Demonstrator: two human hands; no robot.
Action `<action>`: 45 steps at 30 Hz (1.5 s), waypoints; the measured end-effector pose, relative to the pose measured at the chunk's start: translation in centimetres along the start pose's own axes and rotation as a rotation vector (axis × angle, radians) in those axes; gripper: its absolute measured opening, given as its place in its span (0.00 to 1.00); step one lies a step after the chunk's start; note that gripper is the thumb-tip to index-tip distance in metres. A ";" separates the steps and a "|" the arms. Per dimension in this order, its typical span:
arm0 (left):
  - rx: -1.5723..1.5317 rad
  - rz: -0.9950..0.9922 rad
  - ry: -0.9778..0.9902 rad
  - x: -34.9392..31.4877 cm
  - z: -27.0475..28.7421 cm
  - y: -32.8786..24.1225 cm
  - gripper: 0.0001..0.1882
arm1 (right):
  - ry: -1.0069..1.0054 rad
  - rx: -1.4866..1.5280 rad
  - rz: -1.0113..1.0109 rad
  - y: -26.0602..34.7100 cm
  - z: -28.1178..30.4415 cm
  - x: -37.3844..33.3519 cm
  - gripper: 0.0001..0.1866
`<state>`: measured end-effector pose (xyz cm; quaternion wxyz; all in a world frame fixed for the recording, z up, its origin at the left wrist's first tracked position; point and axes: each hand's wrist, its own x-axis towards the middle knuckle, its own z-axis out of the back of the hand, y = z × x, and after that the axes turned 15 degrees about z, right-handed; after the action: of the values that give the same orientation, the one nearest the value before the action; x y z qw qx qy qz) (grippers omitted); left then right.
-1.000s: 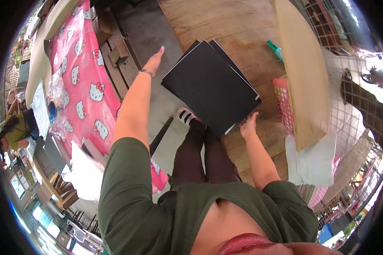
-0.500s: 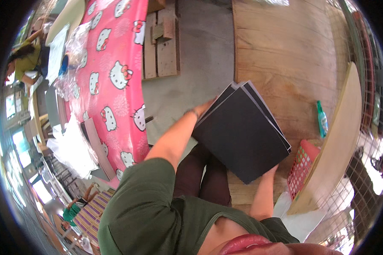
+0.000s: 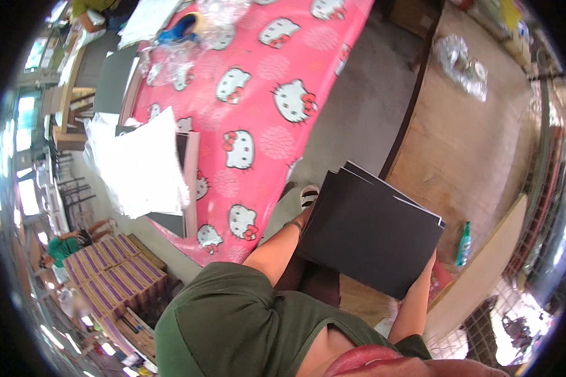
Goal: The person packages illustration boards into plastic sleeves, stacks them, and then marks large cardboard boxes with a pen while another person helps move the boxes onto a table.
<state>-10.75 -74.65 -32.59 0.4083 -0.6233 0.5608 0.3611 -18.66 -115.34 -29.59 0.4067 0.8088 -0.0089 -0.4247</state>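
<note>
Between my two hands is a stack of black boards (image 3: 374, 235), slightly fanned, with pale edges showing along the far side. My left hand (image 3: 304, 218) grips the stack's left edge, its fingers mostly hidden beneath. At the right edge, my right hand (image 3: 428, 269) is closed on the same stack, its fingers partly out of sight. The stack is held in front of my body, above my lap. To the left stands a table with a pink cartoon-print cover (image 3: 277, 135), apart from the stack.
On the pink cover lie white sheets (image 3: 141, 166), more dark boards (image 3: 187, 154), clear plastic wrap and a blue tape roll (image 3: 181, 30). At right, a wooden surface (image 3: 459, 144) bears crumpled plastic (image 3: 462, 66) and a green bottle (image 3: 464, 245). Striped cartons (image 3: 116, 273) stand at lower left.
My view has turned left toward the pink table. The stack has swung with me and its angle has shifted; both hands still hold it.
</note>
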 end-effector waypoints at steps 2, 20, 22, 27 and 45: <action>-0.066 -0.008 0.054 -3.5 -2.3 -0.3 0.26 | 0.021 -0.093 0.002 4.9 -0.5 -2.5 0.29; -0.800 -0.632 0.394 -23.9 -5.3 -12.2 0.31 | 0.705 -0.783 0.457 26.8 -50.5 -1.8 0.32; -0.859 -0.749 0.263 -23.0 -4.9 -12.1 0.38 | 0.837 -0.839 0.433 24.9 -57.0 1.2 0.32; -1.178 -0.504 -0.136 -19.3 -3.0 -14.1 0.36 | 1.115 -1.037 0.334 19.3 -71.3 6.9 0.33; -1.134 -0.418 -1.035 -31.6 1.6 25.0 0.22 | 1.225 -1.673 1.764 12.6 -82.1 1.4 0.39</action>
<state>-39.12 -61.33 -7.20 0.2969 -0.5815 -0.0981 0.7511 43.43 -70.95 3.17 0.8438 0.1053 -0.0803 0.5200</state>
